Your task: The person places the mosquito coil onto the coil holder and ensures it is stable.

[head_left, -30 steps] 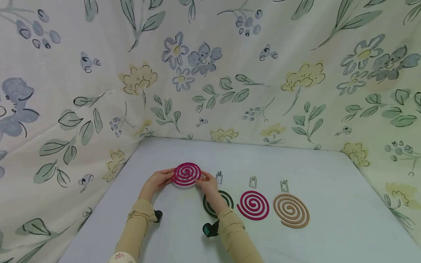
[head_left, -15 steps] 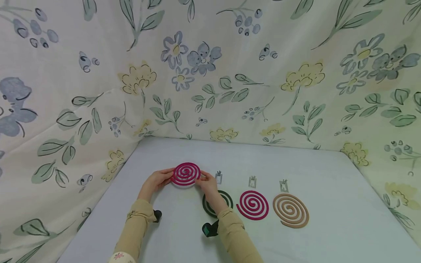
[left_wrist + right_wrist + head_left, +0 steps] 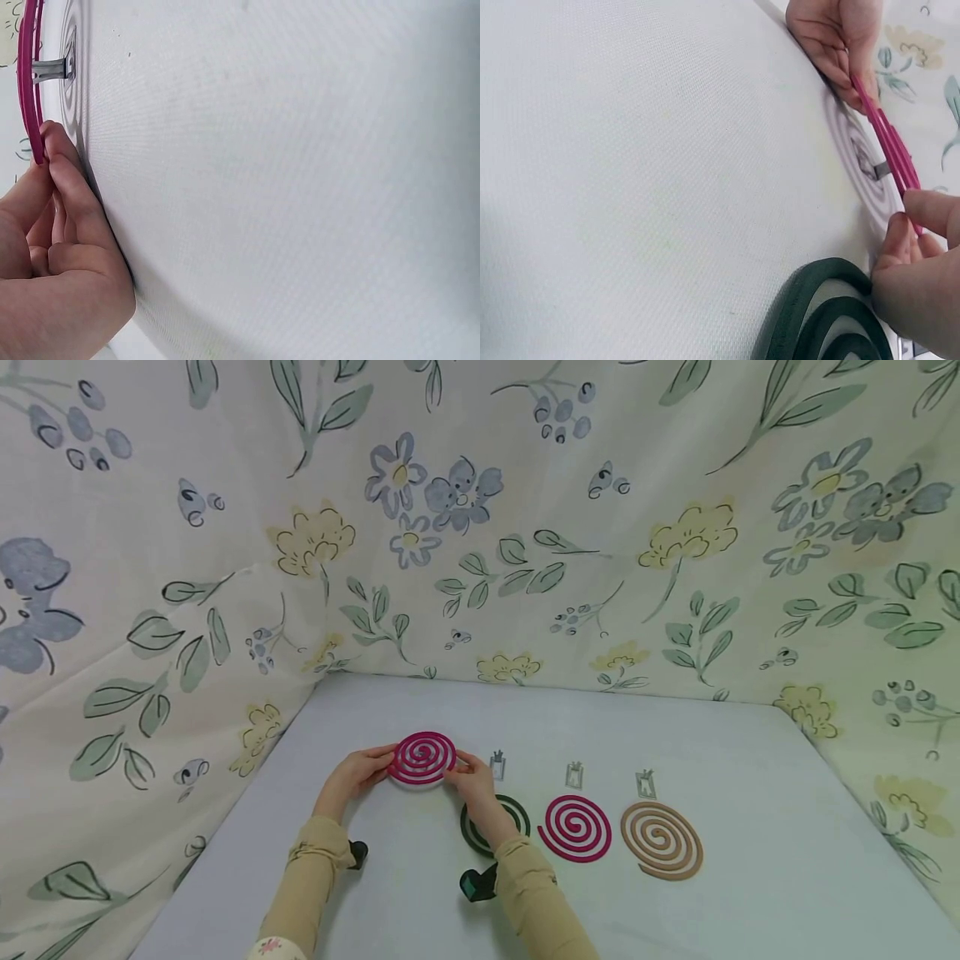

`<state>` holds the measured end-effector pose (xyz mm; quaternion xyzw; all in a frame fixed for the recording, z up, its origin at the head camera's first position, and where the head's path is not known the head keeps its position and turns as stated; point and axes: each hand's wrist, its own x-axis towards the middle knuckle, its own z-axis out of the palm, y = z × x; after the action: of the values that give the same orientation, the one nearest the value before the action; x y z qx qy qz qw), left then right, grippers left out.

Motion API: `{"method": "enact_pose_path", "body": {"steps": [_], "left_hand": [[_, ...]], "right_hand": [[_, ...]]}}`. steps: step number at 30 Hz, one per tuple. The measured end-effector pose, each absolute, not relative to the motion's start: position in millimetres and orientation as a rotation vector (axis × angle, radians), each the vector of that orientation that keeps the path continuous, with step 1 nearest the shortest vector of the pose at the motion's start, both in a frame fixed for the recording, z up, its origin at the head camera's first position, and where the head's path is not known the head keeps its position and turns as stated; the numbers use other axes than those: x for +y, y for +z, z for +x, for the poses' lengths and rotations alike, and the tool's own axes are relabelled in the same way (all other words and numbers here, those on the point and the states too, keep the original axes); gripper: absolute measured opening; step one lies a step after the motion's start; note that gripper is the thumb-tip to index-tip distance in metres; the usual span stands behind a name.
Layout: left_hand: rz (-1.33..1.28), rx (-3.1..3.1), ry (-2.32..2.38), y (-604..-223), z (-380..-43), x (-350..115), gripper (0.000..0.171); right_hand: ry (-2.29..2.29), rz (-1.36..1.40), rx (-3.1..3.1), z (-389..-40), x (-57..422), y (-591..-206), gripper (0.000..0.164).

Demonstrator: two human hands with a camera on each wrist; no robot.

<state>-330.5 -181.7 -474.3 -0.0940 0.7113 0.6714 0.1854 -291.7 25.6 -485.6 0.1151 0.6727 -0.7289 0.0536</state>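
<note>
A pink mosquito coil (image 3: 423, 752) is raised a little above the table at the left. My left hand (image 3: 356, 775) pinches its left edge between thumb and fingers. On the opposite edge, my right hand (image 3: 476, 787) pinches the coil too. Both wrist views show a small metal coil stand (image 3: 49, 70) upright beneath the coil's middle, its top at the coil's underside. The coil's ring-shaped shadow falls on the table around the stand's base. A dark green coil (image 3: 519, 814) lies flat under my right forearm, which partly hides it.
A second pink coil (image 3: 576, 825) and a tan coil (image 3: 660, 837) lie in a row to the right. Behind the row are three flat metal stands (image 3: 498, 766). The white table (image 3: 772, 827) is bounded by floral cloth (image 3: 570, 610) at the back and sides.
The hands and the held coil look the same across the frames. The whole head view has shifted very slightly.
</note>
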Motion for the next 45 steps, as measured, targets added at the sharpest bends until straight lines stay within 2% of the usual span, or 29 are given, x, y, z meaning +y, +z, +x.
{"method": "enact_pose_path", "body": {"steps": [45], "left_hand": [[-0.303, 2.002, 1.886, -474.1, -331.9, -182.2, 0.046]], "right_hand": [[-2.180, 0.367, 2.074, -291.2, 24.3, -480.2, 0.048]]}}
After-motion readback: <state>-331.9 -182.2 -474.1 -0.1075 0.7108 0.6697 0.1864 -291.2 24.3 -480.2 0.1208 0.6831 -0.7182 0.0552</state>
